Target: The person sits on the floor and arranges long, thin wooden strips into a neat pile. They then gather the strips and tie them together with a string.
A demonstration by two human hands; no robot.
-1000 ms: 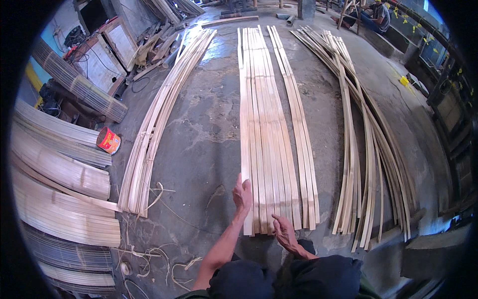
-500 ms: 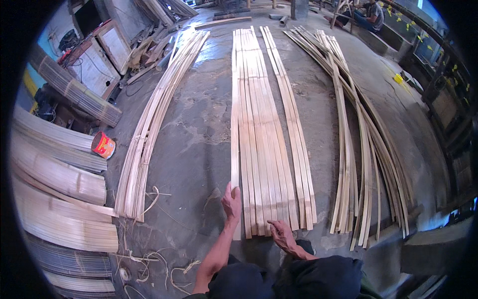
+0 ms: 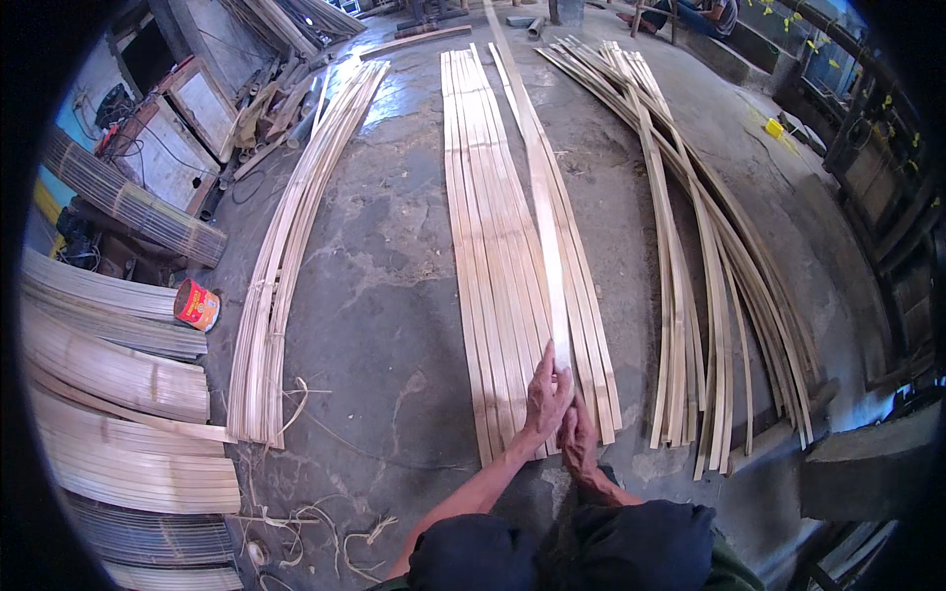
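Note:
A long pale bamboo slat (image 3: 548, 236) is held up at its near end, slanting away over the gap between two flat rows. My left hand (image 3: 547, 399) is closed around that end, thumb on top. Close against it, my right hand (image 3: 579, 433) has its fingers curled at the slat's lower end, which the hands partly hide. To the left lies the wide row of bamboo slats (image 3: 483, 266), set side by side on the floor. On the right is the narrower row (image 3: 583, 295), partly beneath the held slat.
A tied bundle of slats (image 3: 281, 286) lies left, a loose crossed pile (image 3: 690, 246) right. Rolled and stacked slat mats (image 3: 128, 443) line the left edge near a red tin (image 3: 197, 305). Fibre strips (image 3: 335, 532) litter the floor (image 3: 384, 325). Another person (image 3: 711, 18) sits far right.
My left hand has lifted a slat from the wide row's left edge and carried it right, across that row. My right hand has come up beside it. The view has shifted slightly.

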